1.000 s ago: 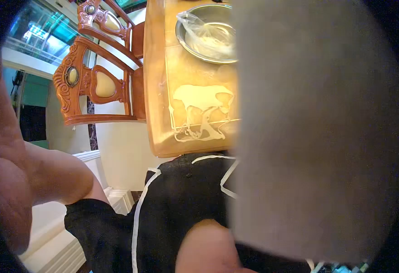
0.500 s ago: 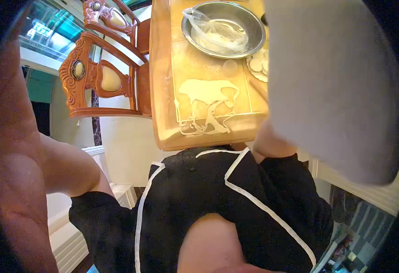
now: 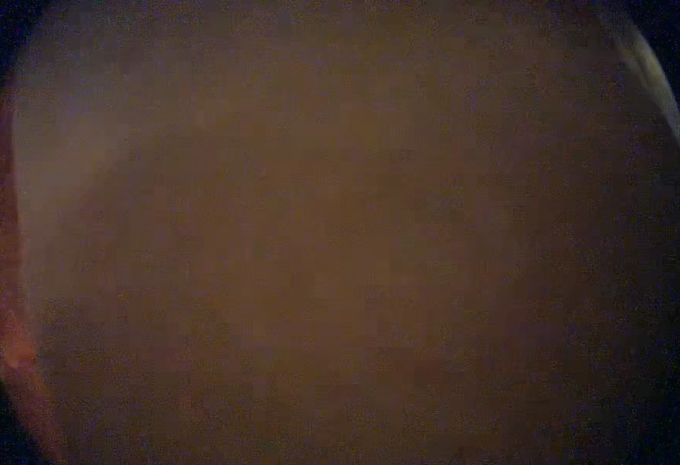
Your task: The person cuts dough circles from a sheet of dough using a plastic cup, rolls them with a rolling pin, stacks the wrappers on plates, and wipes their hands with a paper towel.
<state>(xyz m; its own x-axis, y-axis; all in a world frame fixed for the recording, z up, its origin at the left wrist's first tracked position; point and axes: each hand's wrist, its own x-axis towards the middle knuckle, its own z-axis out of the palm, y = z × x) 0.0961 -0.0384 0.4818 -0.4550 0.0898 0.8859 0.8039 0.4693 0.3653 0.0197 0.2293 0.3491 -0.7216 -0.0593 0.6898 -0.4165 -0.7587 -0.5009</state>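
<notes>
A dim, blurred grey-brown surface [image 3: 340, 232], smooth like cloth, lies right in front of the camera and fills nearly the whole view. Along the left edge shows a narrow reddish strip of skin, seemingly part of my left hand [image 3: 8, 232], beside that surface. Its fingers cannot be made out, nor whether they grip anything. My right hand is not visible. The table and the things on it are hidden behind the covering surface.
At the upper right rim a thin pale sliver [image 3: 654, 77] of lighter background shows past the covering surface. Nothing else of the room can be made out.
The pale grey cloth-like thing at the right appears to have spread leftward across the lens. It now hides the table, steel bowl, dough, chairs and my body. The view has darkened.
</notes>
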